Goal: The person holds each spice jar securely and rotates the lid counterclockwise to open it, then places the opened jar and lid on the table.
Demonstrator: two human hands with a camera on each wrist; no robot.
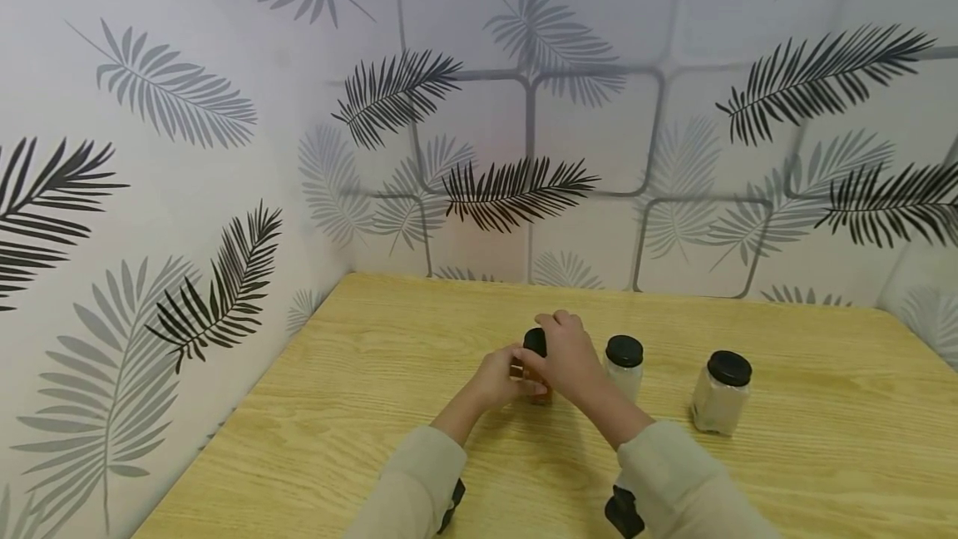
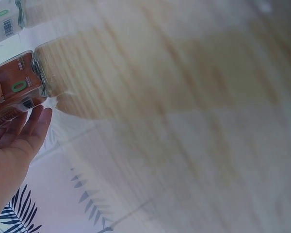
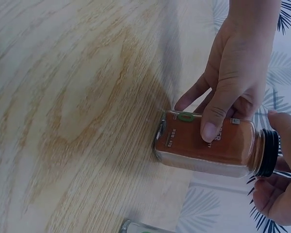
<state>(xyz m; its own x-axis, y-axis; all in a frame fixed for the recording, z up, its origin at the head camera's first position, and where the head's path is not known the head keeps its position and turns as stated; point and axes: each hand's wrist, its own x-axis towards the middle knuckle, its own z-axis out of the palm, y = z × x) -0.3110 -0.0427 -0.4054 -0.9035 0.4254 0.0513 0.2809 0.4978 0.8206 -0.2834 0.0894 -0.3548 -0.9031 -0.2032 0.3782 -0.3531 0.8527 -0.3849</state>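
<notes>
Wall (image 1: 479, 131): leaf-printed, it stood at the far side and on the left.
Table (image 1: 359, 373): wood-grained, it ran back to the wall.
Pale sleeves (image 1: 419, 472): both slanted inward from the near edge, so the wrists converged.
Right hand (image 1: 572, 360): the higher of the two, it arched in from the right, thumb and fingers curled round the black lid (image 3: 268, 153); how firmly they pressed could not be told.
Left hand (image 1: 497, 381): lower, it was clamped on the brown jar (image 3: 228, 150) from the left, thumb flat on the printed face, fingers behind.
Brown jar: it stood upright on the table between the hands, long axis vertical; the left hand was nearer its body, the right nearer its top.
Two pale jars (image 1: 720, 402): capped in black, they stood upright to the right, one near the right hand, the other well apart.
Black lid: it sat at the brown jar's upper end, under the right hand.
</notes>
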